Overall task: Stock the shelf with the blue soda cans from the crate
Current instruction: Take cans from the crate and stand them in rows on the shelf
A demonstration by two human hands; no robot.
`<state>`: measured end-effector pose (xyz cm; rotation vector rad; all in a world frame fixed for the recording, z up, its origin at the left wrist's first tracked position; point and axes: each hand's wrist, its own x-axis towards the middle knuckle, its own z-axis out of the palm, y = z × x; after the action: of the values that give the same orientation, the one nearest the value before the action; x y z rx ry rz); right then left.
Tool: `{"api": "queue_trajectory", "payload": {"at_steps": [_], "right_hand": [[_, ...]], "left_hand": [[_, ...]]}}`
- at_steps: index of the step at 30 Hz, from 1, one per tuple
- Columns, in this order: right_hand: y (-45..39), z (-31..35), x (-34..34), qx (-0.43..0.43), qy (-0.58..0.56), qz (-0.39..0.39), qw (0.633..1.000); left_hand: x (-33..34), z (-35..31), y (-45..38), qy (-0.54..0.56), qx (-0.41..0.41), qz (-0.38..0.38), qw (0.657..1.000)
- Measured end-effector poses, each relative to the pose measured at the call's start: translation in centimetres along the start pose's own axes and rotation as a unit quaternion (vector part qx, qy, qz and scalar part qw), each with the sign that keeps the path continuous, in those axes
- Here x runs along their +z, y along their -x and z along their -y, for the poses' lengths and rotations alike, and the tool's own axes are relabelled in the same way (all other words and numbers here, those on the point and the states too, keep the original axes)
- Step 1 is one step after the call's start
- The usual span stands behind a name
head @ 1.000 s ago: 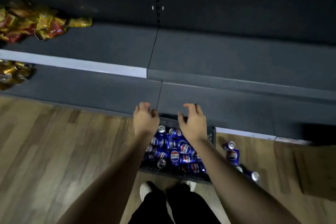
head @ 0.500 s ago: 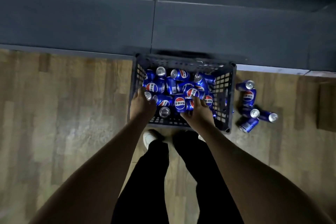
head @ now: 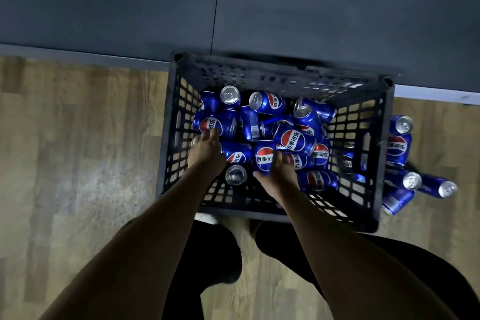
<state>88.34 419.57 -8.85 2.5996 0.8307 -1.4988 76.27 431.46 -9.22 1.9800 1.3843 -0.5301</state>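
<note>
Both hands are down in the black crate (head: 384, 153) among the blue cans. The left hand (head: 206, 153) lies with straight fingers on one can (head: 211, 125); the right hand (head: 279, 174) curls around another can (head: 265, 157). More cans (head: 397, 145) lie on the floor (head: 78, 138) beside the crate, below the shelf (head: 337, 21).

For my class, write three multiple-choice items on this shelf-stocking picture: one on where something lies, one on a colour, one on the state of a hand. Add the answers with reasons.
1. Where do the loose cans lie?
A. On the floor to the right of the crate
B. On the shelf
C. On the floor to the left of the crate

2. What colour is the crate?
A. Red
B. Black
C. White

3. What is the right hand doing?
A. Resting on the floor
B. Gripping the crate's rim
C. Closing around a blue can

Answers: 1 A, the loose cans lie on the wooden floor beside the crate's right wall. 2 B, the crate is black lattice plastic. 3 C, the right hand curls round a blue can inside the crate.
</note>
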Motion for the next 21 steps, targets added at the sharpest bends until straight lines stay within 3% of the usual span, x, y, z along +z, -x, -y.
{"api": "queue_trajectory", "payload": {"at_steps": [9,15,21], "right_hand": [[-6.8,-2.0,3.8,0.101,-0.088,-0.091,0.987],[-8.6,-2.2,5.2,0.127,0.026,-0.092,0.987],[-7.9,-1.7,6.1,0.103,0.047,-0.103,0.988]], "left_hand": [[2.4,0.3,-8.9,-0.201,0.085,0.019,0.976],[3.7,1.3,-11.5,-0.352,0.132,0.033,0.926],[3.0,1.4,-10.8,-0.438,0.166,-0.017,0.883]]}}
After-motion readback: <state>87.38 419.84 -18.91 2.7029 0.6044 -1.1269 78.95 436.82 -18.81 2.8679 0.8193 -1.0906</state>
